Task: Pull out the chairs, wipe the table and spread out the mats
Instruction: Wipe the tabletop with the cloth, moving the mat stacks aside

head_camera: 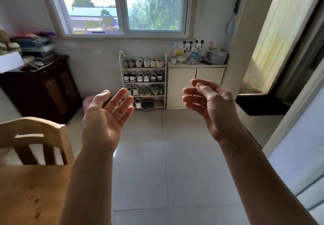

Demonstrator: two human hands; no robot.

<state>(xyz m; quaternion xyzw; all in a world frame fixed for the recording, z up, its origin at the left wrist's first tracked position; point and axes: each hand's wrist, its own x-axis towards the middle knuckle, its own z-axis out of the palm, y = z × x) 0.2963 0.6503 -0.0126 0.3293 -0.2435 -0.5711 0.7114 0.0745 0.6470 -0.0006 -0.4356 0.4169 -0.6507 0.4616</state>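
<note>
So the wooden chair (35,137) sits at the lower left, its back right up against the edge of the wooden surface (31,195), which looks like it's tucked in and hasn't been pulled out. I'd guess that's the first job here. No cloth or mats anywhere in view, so wiping and spreading seem a way off. Both hands are up in front over the tiled floor (175,163), holding nothing. The left hand (107,117) is palm-up with fingers spread loosely, closest to the chair and just right of its top rail, so it's probably the one that reaches over. The right hand (208,100) is well apart from the chair, fingers loosely curled but empty, more like it's idling than gripping. Farther back there's a shoe rack (144,81) against the wall, a small white cabinet (194,86) just beside it, a dark cabinet (42,88) on the left, and a window (122,7) above.
</note>
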